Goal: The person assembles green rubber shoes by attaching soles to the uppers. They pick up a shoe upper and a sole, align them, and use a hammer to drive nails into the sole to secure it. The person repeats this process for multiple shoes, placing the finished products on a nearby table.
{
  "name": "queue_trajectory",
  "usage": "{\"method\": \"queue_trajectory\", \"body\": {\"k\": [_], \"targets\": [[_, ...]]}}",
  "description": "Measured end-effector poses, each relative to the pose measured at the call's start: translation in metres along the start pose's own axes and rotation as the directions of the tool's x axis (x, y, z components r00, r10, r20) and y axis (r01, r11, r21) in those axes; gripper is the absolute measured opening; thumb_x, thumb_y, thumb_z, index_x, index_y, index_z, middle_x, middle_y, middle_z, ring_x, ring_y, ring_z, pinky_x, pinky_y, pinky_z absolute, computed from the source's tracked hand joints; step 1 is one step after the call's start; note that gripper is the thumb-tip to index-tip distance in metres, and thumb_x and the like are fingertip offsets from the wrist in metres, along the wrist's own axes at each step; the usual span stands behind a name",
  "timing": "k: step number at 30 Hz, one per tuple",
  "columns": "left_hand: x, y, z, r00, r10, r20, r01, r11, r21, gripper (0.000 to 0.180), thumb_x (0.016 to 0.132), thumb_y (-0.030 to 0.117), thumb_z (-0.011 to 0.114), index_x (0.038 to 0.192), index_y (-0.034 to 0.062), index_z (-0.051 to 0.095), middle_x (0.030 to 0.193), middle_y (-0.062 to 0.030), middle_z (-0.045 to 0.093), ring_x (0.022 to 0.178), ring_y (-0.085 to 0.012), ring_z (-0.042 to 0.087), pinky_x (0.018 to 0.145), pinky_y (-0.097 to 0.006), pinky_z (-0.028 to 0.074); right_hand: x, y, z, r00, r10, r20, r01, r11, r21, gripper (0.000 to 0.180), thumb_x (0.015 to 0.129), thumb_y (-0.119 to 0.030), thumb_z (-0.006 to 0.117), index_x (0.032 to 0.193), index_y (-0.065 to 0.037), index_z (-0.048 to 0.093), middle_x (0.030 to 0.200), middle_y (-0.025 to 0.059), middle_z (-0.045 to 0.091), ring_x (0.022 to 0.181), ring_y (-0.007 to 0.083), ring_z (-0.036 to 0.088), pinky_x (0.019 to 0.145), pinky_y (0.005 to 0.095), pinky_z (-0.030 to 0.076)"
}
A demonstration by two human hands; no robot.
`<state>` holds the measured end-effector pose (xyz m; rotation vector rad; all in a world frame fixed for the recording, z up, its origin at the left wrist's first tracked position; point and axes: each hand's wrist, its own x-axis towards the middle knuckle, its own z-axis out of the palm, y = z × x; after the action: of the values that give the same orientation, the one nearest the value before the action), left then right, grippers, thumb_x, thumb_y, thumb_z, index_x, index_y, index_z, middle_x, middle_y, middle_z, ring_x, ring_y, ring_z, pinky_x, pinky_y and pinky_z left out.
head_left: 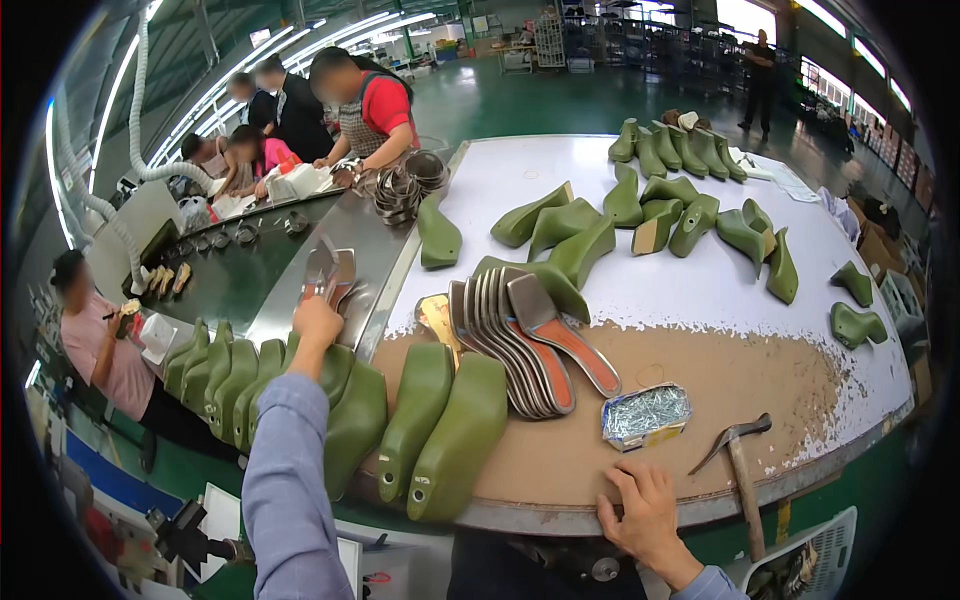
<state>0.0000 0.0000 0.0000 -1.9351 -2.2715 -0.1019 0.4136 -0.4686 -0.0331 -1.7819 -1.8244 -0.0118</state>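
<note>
My left hand (318, 322) reaches far left over the metal strip, fingers closed round the near end of some shoe insoles (328, 272). Green shoe lasts (232, 385) stand in a row beneath my left forearm, and two larger lasts (458, 440) lie just right of them. A fanned stack of insoles (515, 345) with orange-red and dark faces rests mid-table. My right hand (645, 510) lies by the table's front edge, fingers apart and holding nothing. Just beyond it is an open box of nails (646, 414). A hammer (742, 470) lies to its right.
More green lasts (575, 235) are scattered over the white table (490, 180), with a row along its far edge. Coiled dark strips (400, 190) sit at the back left. Co-workers (370, 115) stand beyond a conveyor; another person (110, 345) is at far left. A basket (815, 550) stands below right.
</note>
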Motion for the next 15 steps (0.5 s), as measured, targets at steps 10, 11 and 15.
{"method": "queue_trajectory", "body": {"k": [10, 11, 15], "targets": [[-0.211, 0.151, -0.143, 0.666, 0.391, -0.636, -0.746, 0.359, -0.560, 0.022, 0.081, 0.006, 0.070, 0.103, 0.0023, 0.068, 0.084, -0.0105, 0.070, 0.071, -0.0199, 0.068, 0.064, -0.033, 0.055, -0.006, 0.014, 0.004, 0.929, 0.294, -0.224, -0.018, 0.642, 0.767, 0.095, 0.091, -0.045, 0.071, 0.156, 0.000, 0.019, 0.124, 0.0213, 0.062, 0.115, 0.0305, 0.061, 0.102, 0.0453, 0.046], [-0.261, 0.175, -0.153, 0.629, 0.553, -0.546, -0.741, 0.214, -0.636, 0.027, 0.079, 0.004, 0.070, 0.106, 0.0030, 0.068, 0.090, -0.0114, 0.070, 0.073, -0.0218, 0.069, 0.068, -0.034, 0.056, -0.001, 0.012, 0.002, 0.912, 0.349, -0.215, -0.014, 0.550, 0.835, 0.097, 0.093, -0.044, 0.067, 0.158, -0.001, 0.008, 0.124, 0.0221, 0.062, 0.114, 0.0294, 0.061, 0.101, 0.0448, 0.046], [-0.382, 0.227, -0.135, -0.013, 0.865, -0.501, -0.587, -0.412, -0.697, 0.029, 0.088, 0.020, 0.075, 0.113, 0.0066, 0.068, 0.100, -0.0110, 0.066, 0.085, -0.0303, 0.068, 0.077, -0.038, 0.057, 0.019, -0.012, -0.019, 0.818, 0.574, -0.038, 0.036, 0.016, 0.999, 0.094, 0.099, -0.032, 0.056, 0.162, -0.003, -0.008, 0.118, 0.0222, 0.064, 0.101, 0.0254, 0.062, 0.094, 0.0404, 0.050]]}}
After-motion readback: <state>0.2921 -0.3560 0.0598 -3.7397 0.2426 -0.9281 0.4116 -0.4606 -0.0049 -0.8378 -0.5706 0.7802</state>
